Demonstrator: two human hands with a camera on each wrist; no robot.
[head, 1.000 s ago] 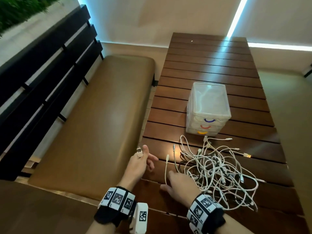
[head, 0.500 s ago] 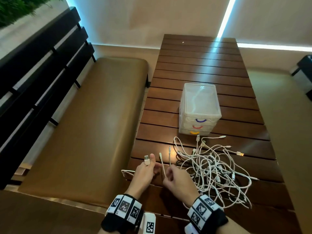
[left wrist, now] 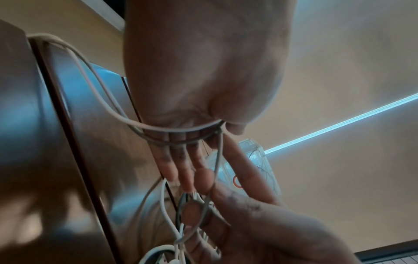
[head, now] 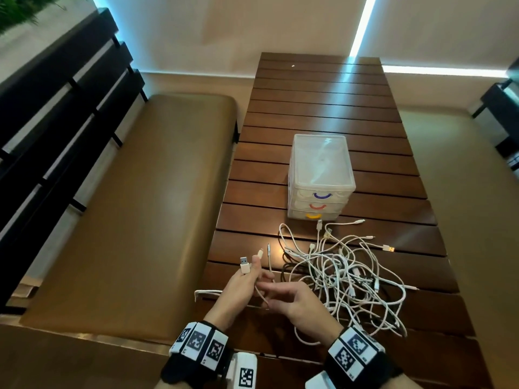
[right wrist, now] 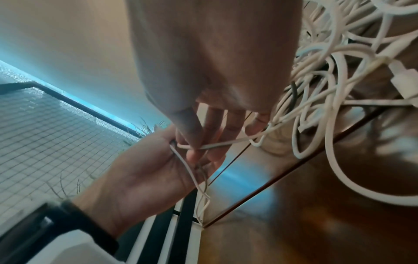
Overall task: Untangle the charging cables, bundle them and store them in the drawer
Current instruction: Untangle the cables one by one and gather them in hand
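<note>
A tangle of white charging cables (head: pixel 345 276) lies on the slatted wooden table (head: pixel 323 108), just in front of a small clear drawer unit (head: pixel 320 175) whose three drawers are closed. My left hand (head: pixel 250 272) hovers at the table's left edge and pinches one white cable near its USB plug (head: pixel 244 265); the cable crosses its palm (left wrist: pixel 181 135). My right hand (head: pixel 269 290) reaches over to it and pinches the same cable (right wrist: pixel 210 145) between thumb and fingers. That cable still runs into the tangle.
A brown padded bench (head: pixel 140 220) with a black slatted back runs along the table's left side. A loop of cable (head: pixel 205 292) hangs over the table's left edge. Dark furniture (head: pixel 502 113) stands at the far right.
My left hand came right from over the bench with the USB plug. My right hand lifted off the table, met it and took hold of the cable.
</note>
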